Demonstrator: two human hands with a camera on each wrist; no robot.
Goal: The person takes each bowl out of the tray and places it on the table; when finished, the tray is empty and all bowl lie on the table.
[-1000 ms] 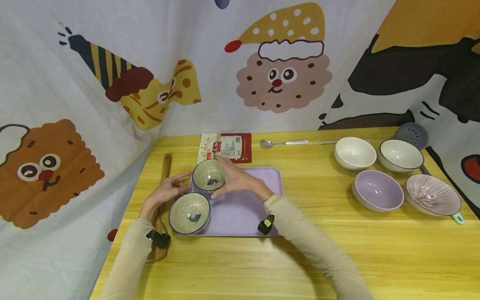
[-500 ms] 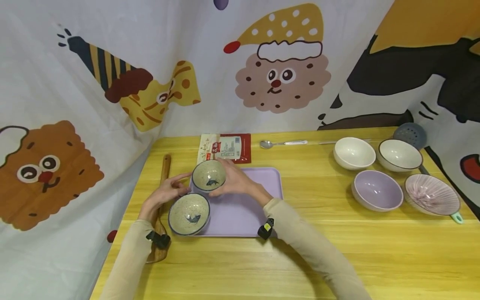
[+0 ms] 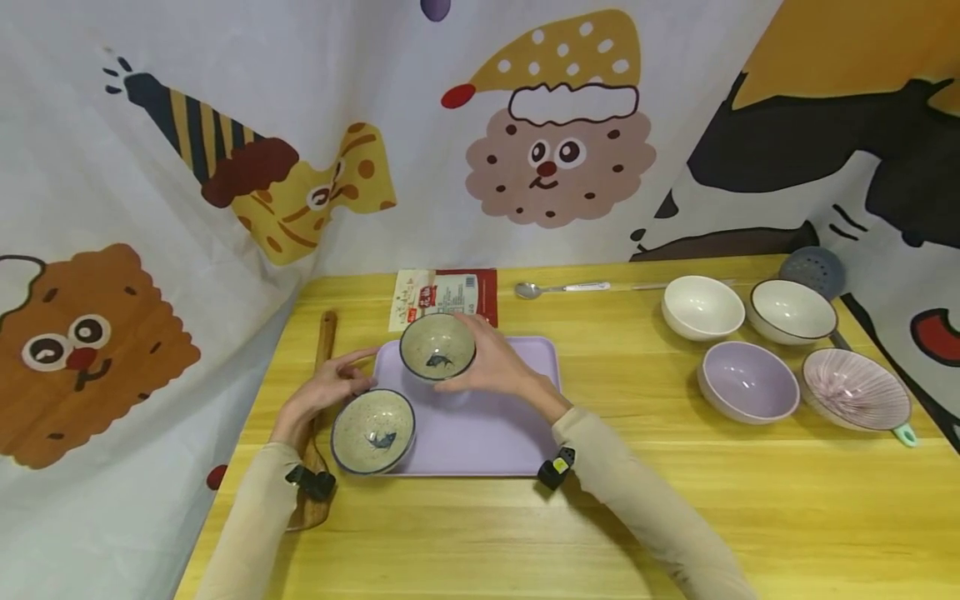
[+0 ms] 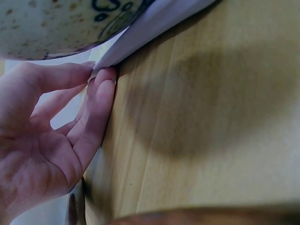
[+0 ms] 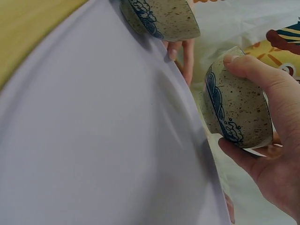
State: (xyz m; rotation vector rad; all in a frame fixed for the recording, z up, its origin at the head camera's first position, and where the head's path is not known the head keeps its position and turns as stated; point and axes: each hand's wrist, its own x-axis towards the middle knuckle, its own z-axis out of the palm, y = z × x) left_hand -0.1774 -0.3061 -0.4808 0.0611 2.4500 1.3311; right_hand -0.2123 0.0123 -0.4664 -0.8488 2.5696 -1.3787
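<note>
Right wrist: fingers (image 5: 243, 63) round bowl (image 5: 236, 110) (lifted)

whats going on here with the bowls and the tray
A person sits at a wooden table. The right hand holds one speckled bowl in its grip, raised above the lilac tray. The left hand touches the tray's left edge with straight fingers, beside a second speckled bowl resting on the tray's near left corner. Four more bowls sit to the right.
</note>
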